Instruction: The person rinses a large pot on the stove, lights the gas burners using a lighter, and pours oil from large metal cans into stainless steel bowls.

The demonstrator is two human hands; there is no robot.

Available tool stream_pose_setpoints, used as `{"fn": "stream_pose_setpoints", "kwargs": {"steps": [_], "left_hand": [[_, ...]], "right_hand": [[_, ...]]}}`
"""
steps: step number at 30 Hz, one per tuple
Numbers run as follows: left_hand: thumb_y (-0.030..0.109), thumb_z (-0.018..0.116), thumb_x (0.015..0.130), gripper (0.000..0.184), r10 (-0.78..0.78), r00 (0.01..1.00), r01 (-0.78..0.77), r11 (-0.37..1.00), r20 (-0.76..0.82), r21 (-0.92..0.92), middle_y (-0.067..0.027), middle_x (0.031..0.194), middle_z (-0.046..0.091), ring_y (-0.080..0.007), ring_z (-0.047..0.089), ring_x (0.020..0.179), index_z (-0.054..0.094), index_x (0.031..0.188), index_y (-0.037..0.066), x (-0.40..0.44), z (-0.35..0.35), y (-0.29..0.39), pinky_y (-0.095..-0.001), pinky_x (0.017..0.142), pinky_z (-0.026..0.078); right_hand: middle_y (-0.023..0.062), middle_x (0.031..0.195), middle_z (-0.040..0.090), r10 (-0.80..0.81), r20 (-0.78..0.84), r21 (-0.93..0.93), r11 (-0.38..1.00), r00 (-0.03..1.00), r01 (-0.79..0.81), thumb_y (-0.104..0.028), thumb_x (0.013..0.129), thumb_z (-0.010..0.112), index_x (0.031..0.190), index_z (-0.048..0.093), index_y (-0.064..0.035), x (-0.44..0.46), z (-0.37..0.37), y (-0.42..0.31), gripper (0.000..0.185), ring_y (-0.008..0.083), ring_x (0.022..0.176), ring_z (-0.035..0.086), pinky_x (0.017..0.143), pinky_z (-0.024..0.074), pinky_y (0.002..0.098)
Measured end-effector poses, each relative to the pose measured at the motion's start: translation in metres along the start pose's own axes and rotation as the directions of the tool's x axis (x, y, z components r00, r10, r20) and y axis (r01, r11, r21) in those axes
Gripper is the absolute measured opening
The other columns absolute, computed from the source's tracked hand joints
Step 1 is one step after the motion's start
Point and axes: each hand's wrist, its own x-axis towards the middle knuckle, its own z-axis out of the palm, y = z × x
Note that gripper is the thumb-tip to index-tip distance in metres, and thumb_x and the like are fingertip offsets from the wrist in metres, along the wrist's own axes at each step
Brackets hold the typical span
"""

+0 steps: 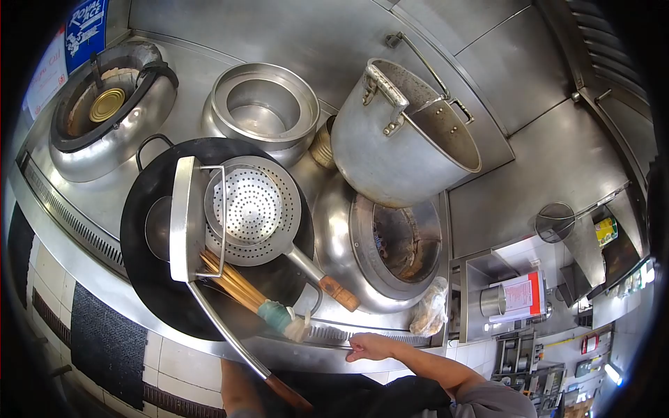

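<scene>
My right hand [369, 346] is at the counter's front edge, its fingers curled in. Whatever lies inside them is hidden. Of my left arm only the forearm [240, 393] shows; the hand is out of sight below the counter edge. In front of me a large black wok [150, 279] holds a perforated strainer [252, 205] with a wooden-ended handle. Beside it lies a bundle of wooden sticks [240, 285] bound with green cloth. A flat-sided metal tool [185, 219] rests across the wok, its long handle reaching toward me. A ladle-like round bowl [157, 226] is partly covered by it.
A big aluminium pot [390, 153] leans tilted at the back beside a burner ring [397, 244]. A steel pot [261, 104] stands behind the wok. Another burner [111, 146] with a gold tin lid [107, 104] is at left. A plastic bag [429, 310] sits at the right corner.
</scene>
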Motion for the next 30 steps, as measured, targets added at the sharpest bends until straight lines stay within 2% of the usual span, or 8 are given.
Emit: {"fn": "stream_pose_setpoints", "kwargs": {"steps": [19, 22, 23, 24, 25, 26, 28, 30], "left_hand": [[0.022, 0.067, 0.09, 0.019, 0.166, 0.985, -0.17, 0.975, 0.037, 0.144, -0.009, 0.086, 0.066, -0.0229, 0.066, 0.072, 0.065, 0.096, 0.004, -0.032, -0.048, -0.016, -0.0391, 0.061, 0.054], [0.032, 0.064, 0.095, 0.031, 0.354, 0.889, -0.337, 0.935, -0.29, 0.108, -0.0096, 0.083, 0.065, -0.0222, 0.064, 0.066, 0.063, 0.098, 0.001, -0.053, -0.077, -0.009, -0.0363, 0.052, 0.052], [0.045, 0.055, 0.099, 0.043, 0.162, 0.857, -0.196, 0.98, -0.489, -0.019, -0.0081, 0.077, 0.061, -0.02, 0.058, 0.058, 0.057, 0.099, 0.002, -0.062, -0.09, 0.005, -0.0324, 0.043, 0.044], [0.05, 0.051, 0.1, 0.052, 0.078, 0.881, -0.066, 0.997, -0.467, 0.041, -0.0107, 0.094, 0.057, -0.0204, 0.054, 0.068, 0.045, 0.126, 0.006, -0.075, -0.111, 0.024, -0.0314, 0.048, 0.042], [0.051, 0.052, 0.1, 0.054, 0.131, 0.822, -0.129, 0.991, -0.555, 0.043, -0.0101, 0.089, 0.052, -0.0169, 0.047, 0.063, 0.044, 0.126, 0.005, -0.083, -0.123, 0.041, -0.0305, 0.044, 0.034], [0.05, 0.051, 0.1, 0.057, 0.202, 0.791, -0.155, 0.979, -0.578, 0.129, -0.0162, 0.097, 0.057, -0.0237, 0.056, 0.073, 0.045, 0.127, -0.001, -0.102, -0.136, 0.065, -0.0366, 0.054, 0.045], [0.043, 0.05, 0.101, 0.059, 0.601, 0.441, -0.31, 0.799, -0.667, 0.516, -0.0298, 0.12, 0.058, -0.0399, 0.059, 0.106, 0.048, 0.127, -0.01, -0.133, -0.145, 0.116, -0.047, 0.094, 0.046], [0.032, 0.052, 0.103, 0.047, 0.801, 0.247, -0.498, 0.588, -0.546, 0.637, -0.0222, 0.123, 0.057, -0.0326, 0.059, 0.106, 0.05, 0.128, -0.008, -0.181, -0.126, 0.176, -0.0406, 0.091, 0.048]], "right_hand": [[0.0145, 0.081, 0.054, 0.011, -0.028, 0.01, 1.0, 1.0, -0.01, -0.051, 0.086, 0.073, 0.077, 0.044, -0.0048, -0.003, 0.001, -0.004, 0.055, 0.0316, 0.079, 0.053, 0.071, 0.0434, 0.0424], [0.0143, 0.083, 0.055, -0.054, -0.079, -0.014, 0.999, 0.995, 0.053, -0.05, 0.089, 0.069, 0.079, 0.047, -0.0049, -0.007, 0.004, -0.001, 0.052, 0.0323, 0.082, 0.054, 0.073, 0.0442, 0.0431], [0.0142, 0.083, 0.056, -0.074, -0.074, -0.042, 0.997, 0.994, 0.071, -0.05, 0.09, 0.068, 0.08, 0.049, -0.005, -0.01, 0.004, -0.001, 0.05, 0.0324, 0.083, 0.055, 0.073, 0.0447, 0.0432], [0.0142, 0.084, 0.056, -0.098, -0.073, -0.068, 0.993, 0.992, 0.093, -0.049, 0.091, 0.067, 0.082, 0.051, -0.005, -0.015, 0.004, -0.001, 0.048, 0.0326, 0.084, 0.056, 0.074, 0.0452, 0.0433], [0.0141, 0.084, 0.057, -0.124, -0.076, -0.093, 0.989, 0.989, 0.117, -0.048, 0.093, 0.066, 0.083, 0.053, -0.0051, -0.02, 0.0, -0.002, 0.046, 0.0328, 0.086, 0.057, 0.075, 0.0457, 0.0433], [0.0133, 0.086, 0.058, -0.167, -0.073, -0.102, 0.982, 0.983, 0.159, -0.046, 0.095, 0.063, 0.086, 0.058, -0.0055, -0.03, -0.009, -0.001, 0.042, 0.0328, 0.086, 0.058, 0.077, 0.0471, 0.0428], [0.0108, 0.09, 0.062, -0.204, -0.12, -0.05, 0.979, 0.972, 0.199, -0.04, 0.093, 0.067, 0.091, 0.066, -0.0068, -0.058, -0.057, -0.02, 0.033, 0.031, 0.084, 0.061, 0.077, 0.0499, 0.0408], [0.0107, 0.089, 0.062, -0.23, -0.396, -0.004, 0.969, 0.889, 0.249, -0.025, 0.09, 0.073, 0.096, 0.069, -0.0065, -0.108, -0.132, -0.065, 0.02, 0.0287, 0.087, 0.063, 0.076, 0.0512, 0.0361]]}}
